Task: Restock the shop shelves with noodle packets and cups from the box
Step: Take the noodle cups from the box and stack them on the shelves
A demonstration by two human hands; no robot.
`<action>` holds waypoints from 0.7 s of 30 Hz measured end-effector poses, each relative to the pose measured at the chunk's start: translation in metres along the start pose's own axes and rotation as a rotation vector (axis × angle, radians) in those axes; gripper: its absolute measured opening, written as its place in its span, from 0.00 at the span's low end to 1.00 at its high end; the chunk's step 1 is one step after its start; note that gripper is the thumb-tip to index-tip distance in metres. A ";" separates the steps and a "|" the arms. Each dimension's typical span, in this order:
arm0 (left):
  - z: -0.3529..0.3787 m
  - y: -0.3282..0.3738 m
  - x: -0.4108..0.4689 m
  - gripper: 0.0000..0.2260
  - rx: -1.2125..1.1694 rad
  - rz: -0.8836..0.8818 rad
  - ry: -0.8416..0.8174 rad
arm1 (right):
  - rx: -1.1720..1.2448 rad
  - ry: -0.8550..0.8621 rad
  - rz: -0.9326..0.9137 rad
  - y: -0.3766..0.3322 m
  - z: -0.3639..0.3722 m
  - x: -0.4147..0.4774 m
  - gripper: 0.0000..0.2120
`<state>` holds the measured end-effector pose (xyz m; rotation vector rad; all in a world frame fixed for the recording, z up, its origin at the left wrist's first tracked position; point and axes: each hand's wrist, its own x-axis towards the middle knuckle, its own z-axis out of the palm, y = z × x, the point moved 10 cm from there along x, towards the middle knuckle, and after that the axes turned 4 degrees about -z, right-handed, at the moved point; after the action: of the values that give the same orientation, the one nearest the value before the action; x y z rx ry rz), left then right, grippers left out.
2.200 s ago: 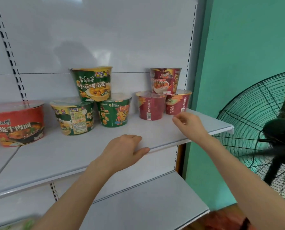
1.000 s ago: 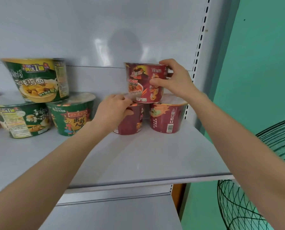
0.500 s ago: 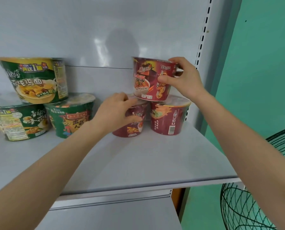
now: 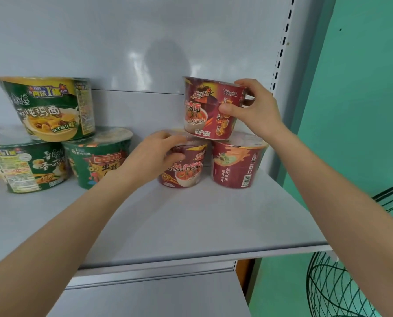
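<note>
Cup labelled 牛肉面, right hand grip.

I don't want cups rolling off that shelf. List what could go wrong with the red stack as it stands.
1. The top red cup, held slightly tilted in the right hand, straddles the two cups below; released crooked, it may slide off.
2. The left hand grips the lower left red cup; shifting it could widen the gap to the lower right red cup and drop the top one.

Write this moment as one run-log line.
left hand: grips lower-left red cup | right hand: holds top red cup | green cup stack: at left, untouched
</note>
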<state>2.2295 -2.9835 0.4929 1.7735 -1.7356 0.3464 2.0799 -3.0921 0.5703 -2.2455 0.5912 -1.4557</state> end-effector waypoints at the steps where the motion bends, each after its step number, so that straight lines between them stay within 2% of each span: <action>1: 0.000 -0.001 0.001 0.17 -0.007 -0.003 -0.001 | 0.000 0.000 0.000 0.000 0.000 0.000 0.28; 5: -0.002 -0.012 0.001 0.13 -0.037 -0.042 -0.032 | -0.009 0.002 0.002 -0.002 0.002 -0.001 0.28; 8: -0.001 -0.013 0.001 0.14 -0.007 -0.058 -0.043 | 0.001 0.003 0.004 -0.005 0.003 -0.002 0.27; 10: -0.008 -0.016 0.003 0.22 -0.065 -0.149 -0.002 | 0.019 0.008 -0.002 -0.009 0.003 -0.002 0.27; 13: -0.028 -0.023 0.009 0.43 -0.364 -0.383 0.130 | 0.059 -0.008 -0.029 -0.021 0.003 -0.003 0.26; 15: -0.034 -0.017 0.021 0.50 -0.560 -0.425 0.160 | 0.091 -0.036 -0.052 -0.029 0.004 -0.004 0.24; 17: -0.035 -0.006 0.030 0.48 -0.676 -0.397 0.137 | 0.125 -0.048 -0.063 -0.036 0.003 -0.006 0.24; 21: -0.037 0.001 0.034 0.33 -0.685 -0.324 0.157 | 0.176 -0.164 0.002 -0.033 0.002 -0.010 0.33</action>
<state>2.2402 -2.9888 0.5411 1.4276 -1.2204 -0.2242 2.0824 -3.0592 0.5801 -2.1969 0.3976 -1.2551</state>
